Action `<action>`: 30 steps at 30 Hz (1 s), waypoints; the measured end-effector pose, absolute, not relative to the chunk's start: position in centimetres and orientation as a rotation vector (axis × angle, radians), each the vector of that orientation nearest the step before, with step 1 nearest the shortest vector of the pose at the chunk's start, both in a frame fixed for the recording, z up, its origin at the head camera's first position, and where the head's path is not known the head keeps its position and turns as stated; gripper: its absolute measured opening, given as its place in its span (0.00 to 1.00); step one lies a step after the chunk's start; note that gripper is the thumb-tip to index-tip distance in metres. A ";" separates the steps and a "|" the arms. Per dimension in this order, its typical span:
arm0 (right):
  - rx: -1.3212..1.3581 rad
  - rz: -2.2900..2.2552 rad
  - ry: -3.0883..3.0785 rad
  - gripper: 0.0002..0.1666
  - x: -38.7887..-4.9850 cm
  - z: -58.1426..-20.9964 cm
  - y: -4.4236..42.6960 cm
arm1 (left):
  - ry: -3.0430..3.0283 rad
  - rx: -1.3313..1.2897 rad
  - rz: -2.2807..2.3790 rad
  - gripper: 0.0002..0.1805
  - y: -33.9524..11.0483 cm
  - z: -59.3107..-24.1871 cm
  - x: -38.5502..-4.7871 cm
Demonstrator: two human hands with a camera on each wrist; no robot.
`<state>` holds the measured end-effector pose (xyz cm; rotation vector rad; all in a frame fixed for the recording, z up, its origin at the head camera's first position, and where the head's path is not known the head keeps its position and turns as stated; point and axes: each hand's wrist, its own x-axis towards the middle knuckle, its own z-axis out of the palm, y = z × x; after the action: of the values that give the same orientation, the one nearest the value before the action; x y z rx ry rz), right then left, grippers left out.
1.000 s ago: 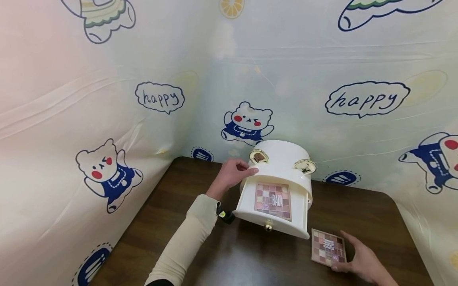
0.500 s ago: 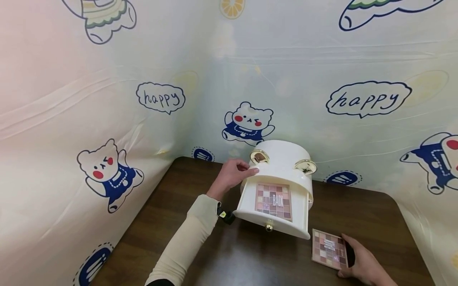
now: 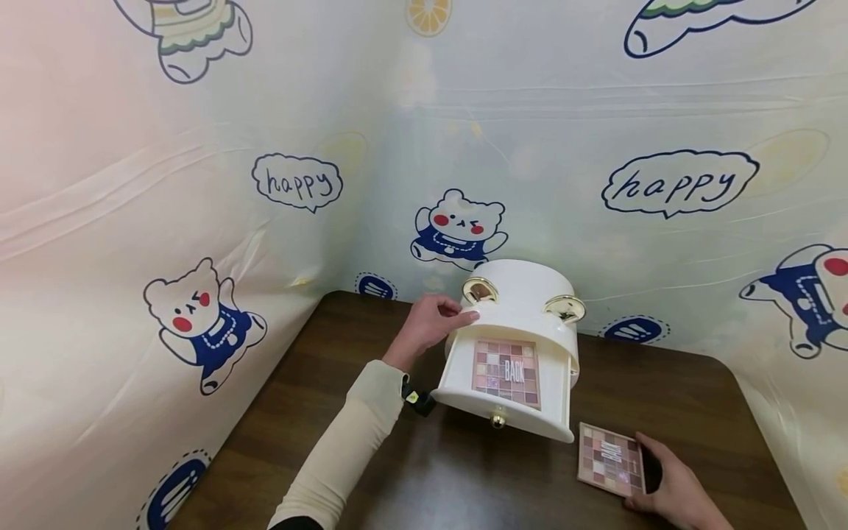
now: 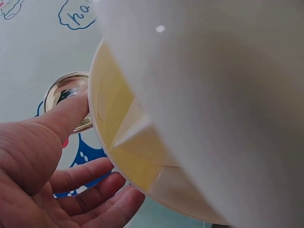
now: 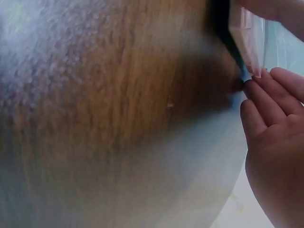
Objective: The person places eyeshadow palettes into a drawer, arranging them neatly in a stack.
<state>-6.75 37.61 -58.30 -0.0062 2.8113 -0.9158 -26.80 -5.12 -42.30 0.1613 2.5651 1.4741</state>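
A white rounded drawer box (image 3: 523, 291) stands at the back of the table, its front drawer (image 3: 553, 419) pulled out. Inside the drawer lies an eyeshadow palette (image 3: 506, 373) lettered "BACK". My left hand (image 3: 427, 324) holds the box's upper left side. In the left wrist view, the thumb of that hand (image 4: 28, 156) lies against the white rim and its fingertips touch the rim lower down. To the right of the drawer, my right hand (image 3: 676, 482) grips a second eyeshadow palette (image 3: 609, 460) by its right edge. The right wrist view shows that palette (image 5: 243, 35) edge-on between thumb and fingers.
Two gold-rimmed round ears (image 3: 480, 291) stick out from the box. The drawer carries a gold knob (image 3: 497, 421) in front. A dark wooden table (image 3: 457, 486) reaches back to a printed cloth backdrop (image 3: 530, 132) at the left and rear.
My right hand and its palette have shifted slightly to the right. The right thumb has slid from the palette's corner to its edge. My left hand and the box stay put.
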 end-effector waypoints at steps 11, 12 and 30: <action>0.152 -1.126 2.696 0.68 -6.4 -57.3 37.7 | 2.571 0.157 1.485 0.27 -5.2 -42.4 -26.8; 0.151 -1.135 2.707 0.67 -6.4 -57.1 37.7 | 2.574 0.155 1.485 0.26 -5.2 -42.4 -26.8; 0.261 -1.370 2.750 0.59 -5.2 -52.4 36.6 | 2.576 0.159 1.478 0.27 -5.1 -42.5 -26.9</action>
<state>-5.25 36.63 -52.40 0.2612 2.7497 -1.3704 -26.87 -5.15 -42.50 0.1588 2.5757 1.4781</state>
